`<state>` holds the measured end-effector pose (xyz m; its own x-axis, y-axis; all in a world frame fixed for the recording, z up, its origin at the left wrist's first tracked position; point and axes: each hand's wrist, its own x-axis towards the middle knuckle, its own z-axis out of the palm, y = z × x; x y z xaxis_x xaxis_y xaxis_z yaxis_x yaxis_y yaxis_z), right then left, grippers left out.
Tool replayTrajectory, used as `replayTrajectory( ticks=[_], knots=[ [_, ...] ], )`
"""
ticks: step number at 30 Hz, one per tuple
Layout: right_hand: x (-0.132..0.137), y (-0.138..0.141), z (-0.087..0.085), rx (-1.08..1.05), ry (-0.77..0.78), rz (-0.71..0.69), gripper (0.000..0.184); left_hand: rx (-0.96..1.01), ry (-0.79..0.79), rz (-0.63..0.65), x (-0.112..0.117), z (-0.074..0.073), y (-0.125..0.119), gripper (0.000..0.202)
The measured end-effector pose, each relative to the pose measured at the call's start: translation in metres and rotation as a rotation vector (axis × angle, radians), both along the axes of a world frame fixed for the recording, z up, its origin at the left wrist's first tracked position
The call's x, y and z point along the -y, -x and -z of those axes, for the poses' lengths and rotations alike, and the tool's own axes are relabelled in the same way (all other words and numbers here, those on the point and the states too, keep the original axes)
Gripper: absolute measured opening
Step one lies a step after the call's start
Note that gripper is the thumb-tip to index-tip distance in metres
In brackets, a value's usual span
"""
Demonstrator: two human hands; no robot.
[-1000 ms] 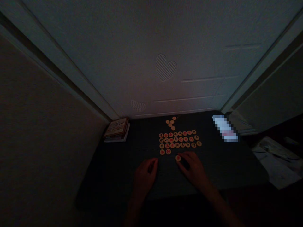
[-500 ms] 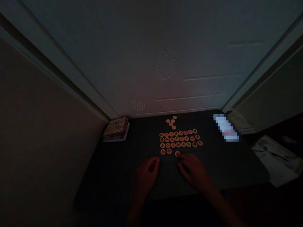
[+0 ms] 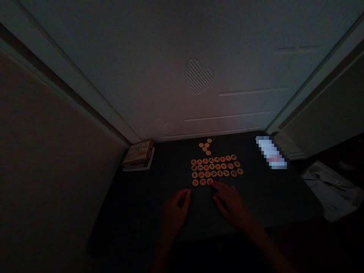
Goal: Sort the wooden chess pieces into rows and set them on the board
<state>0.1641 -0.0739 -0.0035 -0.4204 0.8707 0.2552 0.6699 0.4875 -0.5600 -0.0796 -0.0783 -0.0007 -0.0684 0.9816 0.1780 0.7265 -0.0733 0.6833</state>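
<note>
Several round wooden game discs (image 3: 216,167) with red and dark marks lie in neat rows on a dark table (image 3: 136,204). A short front row has three discs; my right hand (image 3: 231,204) touches the rightmost one (image 3: 209,182) with a stretched fingertip, fingers apart. My left hand (image 3: 174,212) rests on the table to the left, fingers loosely curled, holding nothing I can see. A few plain discs (image 3: 205,146) sit in a small cluster behind the rows.
The scene is very dim. A small box (image 3: 138,153) lies at the table's back left corner. A blurred white object (image 3: 270,152) sits at the back right. A white panel with heart shapes (image 3: 199,76) stands behind. Papers (image 3: 332,185) lie off the right edge.
My right hand has slid one disc up and to the left, into the front row beside the two discs there. My left hand has stayed put.
</note>
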Motion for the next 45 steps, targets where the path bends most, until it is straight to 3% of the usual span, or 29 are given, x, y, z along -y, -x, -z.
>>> replayTrajectory(
  ticks=[9, 18, 23, 26, 30, 33, 36, 40, 45],
  knots=[
    [0.000, 0.002, -0.006, -0.014, 0.030, -0.002, 0.023, -0.017, 0.014, 0.005, -0.001, -0.002, 0.000, 0.025],
    [0.001, 0.001, -0.007, -0.081, 0.062, 0.026, 0.016, -0.001, 0.019, -0.015, -0.001, 0.000, 0.001, 0.026],
    [-0.001, -0.002, -0.002, -0.265, 0.040, 0.108, 0.016, 0.094, 0.028, -0.002, -0.007, -0.015, -0.001, 0.028],
    [-0.002, -0.005, 0.002, -0.342, 0.071, 0.170, 0.014, 0.090, -0.004, 0.105, -0.033, -0.035, -0.005, 0.025],
    [-0.002, -0.008, 0.003, -0.412, 0.128, 0.225, 0.018, -0.052, -0.114, 0.327, -0.106, -0.053, -0.014, 0.025],
    [-0.001, -0.009, 0.003, -0.443, 0.155, 0.252, 0.020, -0.245, -0.182, 0.472, -0.168, -0.048, -0.023, 0.035],
    [-0.001, -0.009, 0.003, -0.453, 0.176, 0.266, 0.020, -0.347, -0.179, 0.550, -0.211, -0.035, -0.031, 0.034],
    [-0.001, -0.009, 0.004, -0.462, 0.198, 0.262, 0.021, -0.386, -0.171, 0.563, -0.233, -0.021, -0.032, 0.026],
    [-0.001, -0.008, 0.006, -0.463, 0.188, 0.241, 0.020, -0.419, -0.147, 0.516, -0.229, -0.017, -0.016, 0.024]
  ],
)
